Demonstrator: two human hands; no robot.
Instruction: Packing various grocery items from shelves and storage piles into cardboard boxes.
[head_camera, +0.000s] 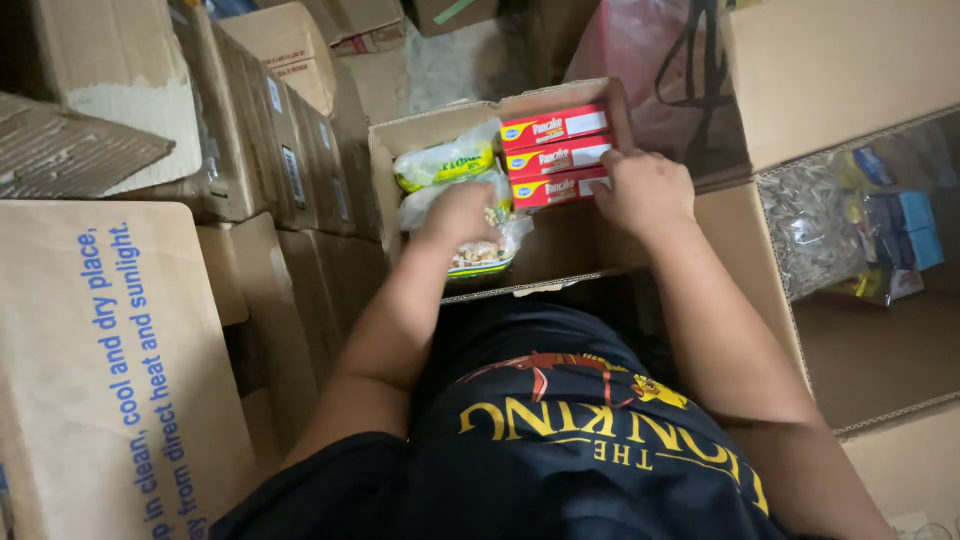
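Both hands work inside the open carton (400, 135). The left hand (458, 215) grips a clear bag of nuts (487, 255) at the carton's six o'clock; it wants laying flat. The right hand (645, 190) rests curled against three stacked red boxes (556, 157) at two o'clock; grasp unclear. A green-yellow packet (445, 163) lies at ten o'clock.

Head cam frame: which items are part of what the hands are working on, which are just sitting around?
In hand:
- open carton
- red boxes, right hand on them
- clear snack bag under left hand
- green-yellow packet

Lying about:
- flattened cartons, left
- big printed box
- carton of mixed goods, right
- pink bag
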